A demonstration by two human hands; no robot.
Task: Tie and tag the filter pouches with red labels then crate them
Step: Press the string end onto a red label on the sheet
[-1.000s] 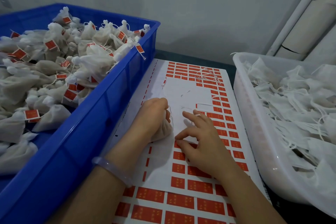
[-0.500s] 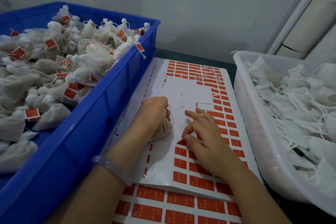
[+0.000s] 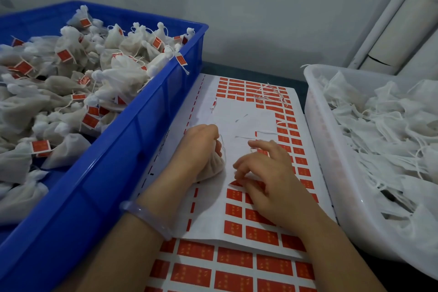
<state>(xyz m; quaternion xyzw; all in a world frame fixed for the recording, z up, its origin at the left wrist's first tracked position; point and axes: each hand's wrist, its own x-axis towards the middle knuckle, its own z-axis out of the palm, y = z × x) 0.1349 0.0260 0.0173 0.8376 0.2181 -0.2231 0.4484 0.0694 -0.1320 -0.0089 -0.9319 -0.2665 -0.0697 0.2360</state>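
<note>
Here, a pouch [image 3: 214, 168] is gripped by the left hand [image 3: 201, 146] on the label sheet [image 3: 246, 125], flanked by crate [image 3: 118, 142] and tub [image 3: 331, 173]; whether anything is held by the right hand [image 3: 272, 180] cannot be told.

Packing workshop, blue crate [image 3: 118, 161], label sheets [image 3: 237, 265]

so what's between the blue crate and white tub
Head view: a sheet of red labels lies between blue crate and white tub, with the left hand gripping a pouch and the right hand touching the sheet.
</note>
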